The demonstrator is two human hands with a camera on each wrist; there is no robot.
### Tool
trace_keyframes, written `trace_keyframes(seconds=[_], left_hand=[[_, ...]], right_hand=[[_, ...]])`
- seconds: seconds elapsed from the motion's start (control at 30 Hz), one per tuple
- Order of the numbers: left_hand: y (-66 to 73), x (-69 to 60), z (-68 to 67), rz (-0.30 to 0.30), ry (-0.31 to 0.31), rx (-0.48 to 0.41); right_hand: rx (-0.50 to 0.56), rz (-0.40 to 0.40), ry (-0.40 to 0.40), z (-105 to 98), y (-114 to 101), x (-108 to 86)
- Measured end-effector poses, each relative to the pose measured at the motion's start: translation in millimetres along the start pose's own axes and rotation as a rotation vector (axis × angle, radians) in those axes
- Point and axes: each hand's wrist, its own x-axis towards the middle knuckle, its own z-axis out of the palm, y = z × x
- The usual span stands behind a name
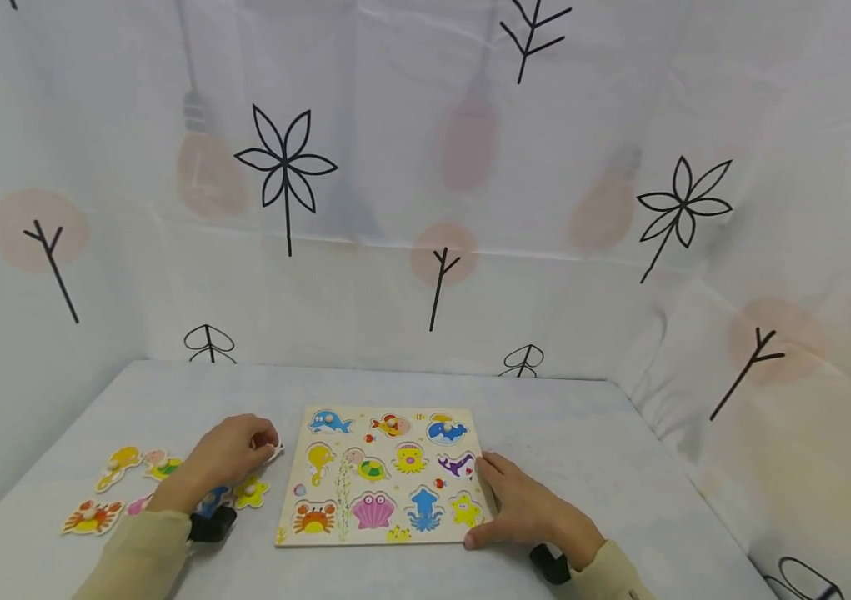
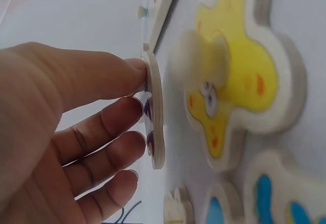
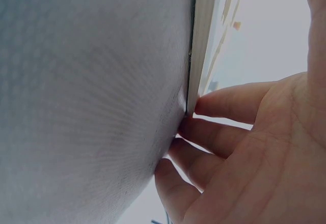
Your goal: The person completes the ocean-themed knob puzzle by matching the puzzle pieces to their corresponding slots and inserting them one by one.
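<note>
A wooden sea-animal board lies flat on the table. Left of it, my left hand pinches a thin wooden piece, seen edge-on in the left wrist view, with thumb and fingertips; purple shows on its face. A yellow star piece with a knob lies beside that hand. My right hand rests at the board's right edge, thumb at the lower corner; in the right wrist view its fingers touch the board's side and the cloth.
Left of the board lie a crab piece, a seahorse piece, a turtle piece and a blue piece partly behind the left wrist. A patterned cloth backdrop rises behind the table.
</note>
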Motion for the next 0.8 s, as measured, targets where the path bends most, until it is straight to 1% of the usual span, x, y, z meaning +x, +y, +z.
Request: trace_keyframes(seconds=[0.1,0.3,0.5,0.67,0.8], left_hand=[[5.6,0.3,0.3,0.012,0.013,-0.003],[16.8,1.8,4.5,0.090,0.049,-0.015],[33.4,2.7,9.3,0.104,0.017,-0.048],[49.4,6.1,15.4,0.109,0.014,-0.056],[60.0,11.5,24.4,0.148,0.014,-0.051]], right_hand=[[0.001,0.003,-0.001,-1,0,0.1],[0.004,-0.001,-0.001,-1,-1,0.6],[0.003,0.001,-0.003,-1,-1,0.3],[-0.002,0.007,-0.008,-2,-1,-0.1],[-0.001,0.012,-0.011,-1,0,0.0]])
